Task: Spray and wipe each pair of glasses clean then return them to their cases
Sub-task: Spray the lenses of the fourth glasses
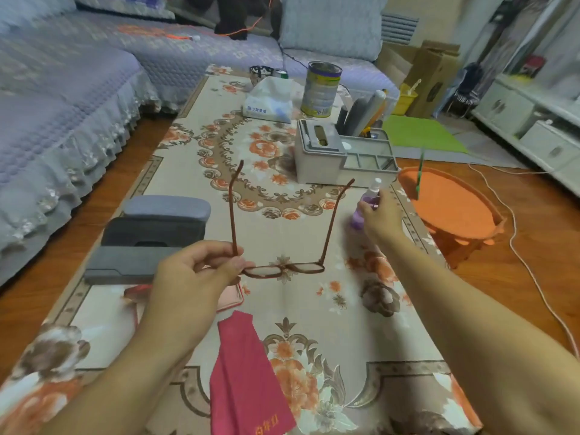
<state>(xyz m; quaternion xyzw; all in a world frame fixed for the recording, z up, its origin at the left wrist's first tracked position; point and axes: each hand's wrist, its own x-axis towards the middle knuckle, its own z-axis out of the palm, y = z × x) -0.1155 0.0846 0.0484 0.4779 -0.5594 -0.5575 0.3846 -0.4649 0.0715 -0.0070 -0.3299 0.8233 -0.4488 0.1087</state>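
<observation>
Glasses: a brown-framed pair with both temples unfolded and pointing toward 12 o'clock, held just above the counter near the middle of the view.
Handling: likely light and thin; the lenses smear and the hinges look fragile, so the frame corner or temple is the safe place to take hold, not the lens.
Left grip: the left hand pinches the glasses at their 9 o'clock end, thumb and fingers closed round the corner where the temple meets the lens.
Right grip: the right hand, at 2 o'clock from the glasses and well apart from them, has its fingers wrapped round a purple spray bottle standing on the counter.
Step, by my reading: fetching the spray; lenses not yet sprayed.
Cloth: a red wiping cloth lies flat at 6 o'clock, near the counter edge.
Cases: three dark cases lie side by side at 9 to 10 o'clock of the glasses.
Farther out: a grey organiser at 1 o'clock, a tin and tissue pack at 12.
</observation>
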